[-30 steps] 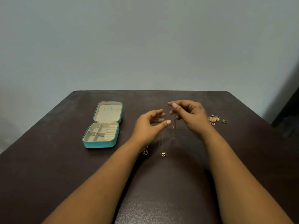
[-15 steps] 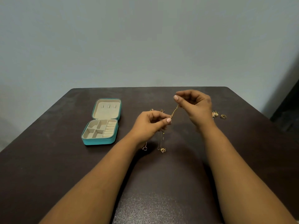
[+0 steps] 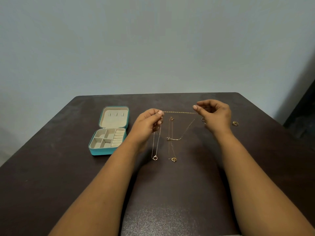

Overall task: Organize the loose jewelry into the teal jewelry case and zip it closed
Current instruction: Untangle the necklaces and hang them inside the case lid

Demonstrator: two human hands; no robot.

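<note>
- Two bare hands are raised over a dark table [image 3: 51,167], and a thin gold chain [image 3: 179,112] runs taut and level between them.
- Farthest left lies the teal jewelry case [image 3: 109,133], unzipped and open flat, its lid [image 3: 115,116] tipped back toward the wall and its cream compartments showing nothing inside.
- Just right of the case, the left hand [image 3: 148,123] has its fingers curled, thumb and fingertips pinching the chain's left end.
- Under that hand a silver necklace [image 3: 156,143] lies on the table, its ring pendant at the near end.
- Beside it a gold necklace with a heart pendant [image 3: 173,159] lies roughly parallel, and another fine chain [image 3: 185,132] slants across toward the right hand.
- The right hand [image 3: 216,116] has its fingers curled, pinching the taut chain's right end between thumb and forefinger.
- A small piece of jewelry peeks out at that hand's left edge, too hidden to identify.
- Farthest right a gold ring [image 3: 235,123] sits on the table, apart from the hand.
</note>
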